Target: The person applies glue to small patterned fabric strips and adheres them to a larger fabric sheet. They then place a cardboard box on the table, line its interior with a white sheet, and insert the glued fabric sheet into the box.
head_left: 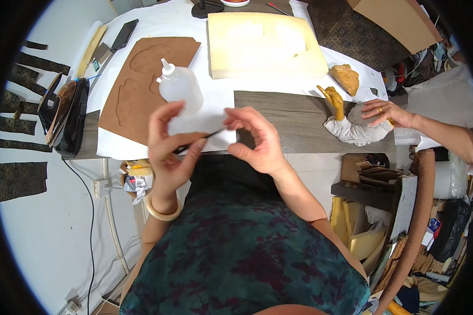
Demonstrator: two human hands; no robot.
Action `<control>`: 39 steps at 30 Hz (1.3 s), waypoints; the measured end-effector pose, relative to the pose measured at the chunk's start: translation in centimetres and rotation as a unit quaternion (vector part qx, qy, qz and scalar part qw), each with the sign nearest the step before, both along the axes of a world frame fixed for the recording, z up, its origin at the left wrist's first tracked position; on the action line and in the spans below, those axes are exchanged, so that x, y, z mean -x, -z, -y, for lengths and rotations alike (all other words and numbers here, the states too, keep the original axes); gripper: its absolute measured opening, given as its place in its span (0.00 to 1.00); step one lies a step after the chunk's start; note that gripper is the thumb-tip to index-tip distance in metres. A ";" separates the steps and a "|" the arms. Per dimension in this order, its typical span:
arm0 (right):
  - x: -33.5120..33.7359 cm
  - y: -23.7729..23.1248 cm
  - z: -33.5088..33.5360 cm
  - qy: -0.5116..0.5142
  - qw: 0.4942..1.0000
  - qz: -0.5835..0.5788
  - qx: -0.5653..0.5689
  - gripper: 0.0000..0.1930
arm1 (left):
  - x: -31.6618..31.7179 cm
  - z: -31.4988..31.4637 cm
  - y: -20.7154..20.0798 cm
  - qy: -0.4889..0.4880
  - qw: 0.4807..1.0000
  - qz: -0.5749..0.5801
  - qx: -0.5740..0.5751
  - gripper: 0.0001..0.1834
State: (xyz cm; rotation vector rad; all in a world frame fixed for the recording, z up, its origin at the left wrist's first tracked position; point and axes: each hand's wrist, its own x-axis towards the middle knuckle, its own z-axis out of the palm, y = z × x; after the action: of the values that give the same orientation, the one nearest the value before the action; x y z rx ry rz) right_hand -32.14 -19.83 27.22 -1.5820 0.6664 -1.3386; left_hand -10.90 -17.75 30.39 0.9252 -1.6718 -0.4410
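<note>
My left hand (176, 139), a pale bangle at its wrist, pinches a slim black tool (183, 148) with a thin dark tip, perhaps a craft knife; its exact kind is hard to make out. That tip points at the fingers of my right hand (255, 137), which is curled loosely with thumb and fingers apart. Whether the tip touches those fingers I cannot tell. Just beyond my left hand stands a translucent squeeze bottle (183, 89) with a white nozzle. It overlaps a brown sheet (122, 107) marked with curved outlines.
Another person's hand (388, 113) rests on a grey cloth-wrapped form (356, 128) beside a golden hand sculpture (333, 102). A tan lump (345, 79) lies behind it. Farther back is a cream foam block (265, 50). An iron (50, 107) and a phone (124, 34) are at the left.
</note>
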 end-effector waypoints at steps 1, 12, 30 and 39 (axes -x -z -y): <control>-0.2 -0.6 -0.1 -0.023 1.000 -0.008 0.006 0.23 | 0.7 -0.4 0.3 0.021 0.999 -0.023 -0.028 0.07; 0.1 -0.6 -0.8 0.025 0.999 -0.017 -0.033 0.03 | 2.4 -0.6 1.4 0.120 0.978 -0.077 -0.150 0.02; 1.3 0.0 -0.7 0.028 0.999 -0.011 -0.038 0.03 | 3.6 -0.6 2.0 0.126 0.971 -0.047 -0.195 0.02; 1.0 -0.1 -0.8 0.028 0.997 -0.005 -0.070 0.03 | 3.9 -0.8 1.6 0.103 0.971 -0.070 -0.204 0.02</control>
State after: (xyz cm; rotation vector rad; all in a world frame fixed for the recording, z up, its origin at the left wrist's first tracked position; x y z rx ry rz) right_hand -33.11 -19.04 27.33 -1.4682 0.7983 -1.2968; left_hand -14.81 -16.92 28.82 0.9917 -1.5801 -0.9977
